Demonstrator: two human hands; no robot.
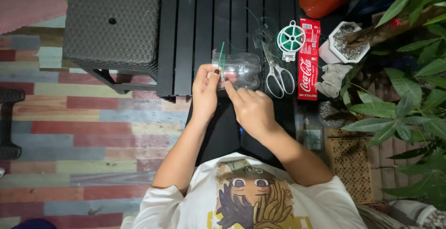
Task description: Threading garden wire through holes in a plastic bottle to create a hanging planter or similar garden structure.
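A cut piece of clear plastic bottle [241,69] lies on its side at the near edge of the black slatted table [195,29]. My left hand [205,89] pinches a thin green wire [221,57] at the bottle's left end; the wire sticks up from my fingers. My right hand [251,108] rests its fingertips against the bottle's near side, beside the left hand. Both hands touch the bottle.
White-handled scissors [278,76], a spool of green wire [291,38] and a flattened red can [308,58] lie to the right of the bottle. A dark woven stool [111,24] stands left. A white pot of pebbles [347,41], a grey cloth [332,79] and leafy plants [409,99] crowd the right.
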